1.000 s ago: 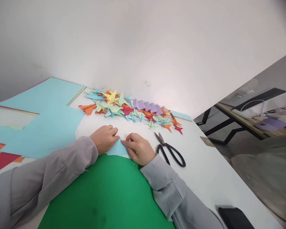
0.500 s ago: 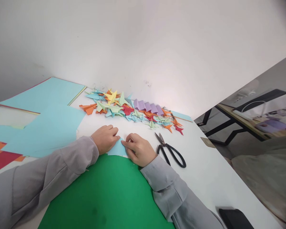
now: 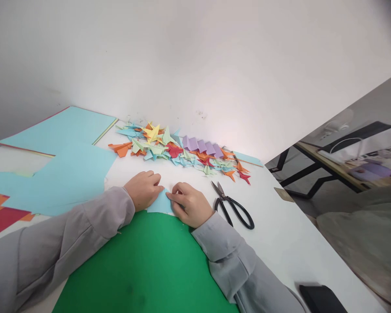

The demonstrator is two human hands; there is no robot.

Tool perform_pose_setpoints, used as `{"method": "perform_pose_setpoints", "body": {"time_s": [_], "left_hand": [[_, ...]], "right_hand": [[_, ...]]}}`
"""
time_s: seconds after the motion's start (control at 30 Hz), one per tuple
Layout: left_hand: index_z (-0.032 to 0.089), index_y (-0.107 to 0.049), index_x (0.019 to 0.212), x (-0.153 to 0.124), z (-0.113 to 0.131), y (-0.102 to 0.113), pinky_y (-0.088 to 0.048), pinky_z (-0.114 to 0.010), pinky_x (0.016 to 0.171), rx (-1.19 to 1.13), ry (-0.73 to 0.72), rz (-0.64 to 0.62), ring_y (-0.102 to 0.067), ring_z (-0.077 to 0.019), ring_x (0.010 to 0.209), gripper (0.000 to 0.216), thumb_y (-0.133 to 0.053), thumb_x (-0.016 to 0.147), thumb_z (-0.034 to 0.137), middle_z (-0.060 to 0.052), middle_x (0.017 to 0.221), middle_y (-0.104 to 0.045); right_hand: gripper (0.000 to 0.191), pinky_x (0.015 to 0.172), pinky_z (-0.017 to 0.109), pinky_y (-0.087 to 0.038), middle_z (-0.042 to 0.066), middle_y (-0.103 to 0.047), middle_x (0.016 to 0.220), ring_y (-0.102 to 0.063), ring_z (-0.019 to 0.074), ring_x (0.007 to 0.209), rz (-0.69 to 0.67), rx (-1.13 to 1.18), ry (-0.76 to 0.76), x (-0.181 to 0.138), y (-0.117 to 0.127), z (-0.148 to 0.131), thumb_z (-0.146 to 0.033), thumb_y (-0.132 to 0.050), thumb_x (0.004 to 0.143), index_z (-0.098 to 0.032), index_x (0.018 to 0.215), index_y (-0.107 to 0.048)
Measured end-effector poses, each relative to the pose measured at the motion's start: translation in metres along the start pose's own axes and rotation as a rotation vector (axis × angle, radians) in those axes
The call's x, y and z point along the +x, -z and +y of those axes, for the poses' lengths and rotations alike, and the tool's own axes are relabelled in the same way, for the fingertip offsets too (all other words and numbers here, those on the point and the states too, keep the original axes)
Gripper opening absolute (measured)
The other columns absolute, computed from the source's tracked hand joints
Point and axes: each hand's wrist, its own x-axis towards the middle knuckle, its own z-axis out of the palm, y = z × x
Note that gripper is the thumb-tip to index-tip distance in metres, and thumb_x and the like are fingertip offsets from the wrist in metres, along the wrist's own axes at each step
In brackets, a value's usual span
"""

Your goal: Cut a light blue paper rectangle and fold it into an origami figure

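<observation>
Forearms [image 3: 71, 234] angle inward; left hand [image 3: 144, 190] and right hand [image 3: 191, 204] flank the blue paper [image 3: 159, 204], fingers [image 3: 177, 197] bent, touching it.

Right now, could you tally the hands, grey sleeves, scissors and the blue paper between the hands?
Left hand, right hand: 2
Grey sleeves: 2
Scissors: 1 pair
Blue paper between the hands: 1
Total: 6

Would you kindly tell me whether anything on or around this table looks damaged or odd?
Nothing major stands out. Small dark marks blemish the pale wall behind the folded paper pieces, and the scissors beside the right hand lie with blades slightly parted.
</observation>
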Motion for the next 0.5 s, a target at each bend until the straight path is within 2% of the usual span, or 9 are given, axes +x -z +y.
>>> {"method": "perform_pose_setpoints", "body": {"time_s": [0.17,0.33,0.5], "left_hand": [[0.015,-0.063,0.081,0.0001,-0.0001,-0.0006,-0.035,-0.032,0.062,-0.008,0.005,0.001,-0.045,-0.0184,0.071,0.021,-0.043,0.083,0.017,-0.008,0.081,-0.053],[0.016,-0.062,0.094,0.0007,0.0012,0.002,-0.035,-0.032,0.062,0.014,0.006,-0.014,-0.044,-0.0183,0.07,0.023,-0.042,0.083,0.015,-0.008,0.082,-0.054],[0.018,-0.064,0.091,0.0015,0.0013,0.0034,-0.033,-0.031,0.06,0.03,0.005,-0.042,-0.043,-0.0181,0.069,0.023,-0.042,0.083,0.016,-0.007,0.082,-0.053]], "right_hand": [[0.026,0.062,0.029,-0.043,0.008,-0.059,0.085,-0.052,0.0175,0.074,0.002,-0.001,-0.001,-0.0002,-0.0002,0.0002,-0.017,-0.044,0.079,-0.017,0.091,-0.068],[0.027,0.063,0.029,-0.043,0.008,-0.059,0.084,-0.052,0.0175,0.074,0.004,-0.011,0.0,0.0002,-0.0001,-0.0012,-0.016,-0.045,0.079,-0.016,0.091,-0.068],[0.025,0.062,0.028,-0.043,0.008,-0.059,0.082,-0.053,0.0174,0.072,0.026,-0.026,-0.012,0.0009,-0.0003,-0.0029,-0.017,-0.044,0.079,-0.016,0.088,-0.068]]}}
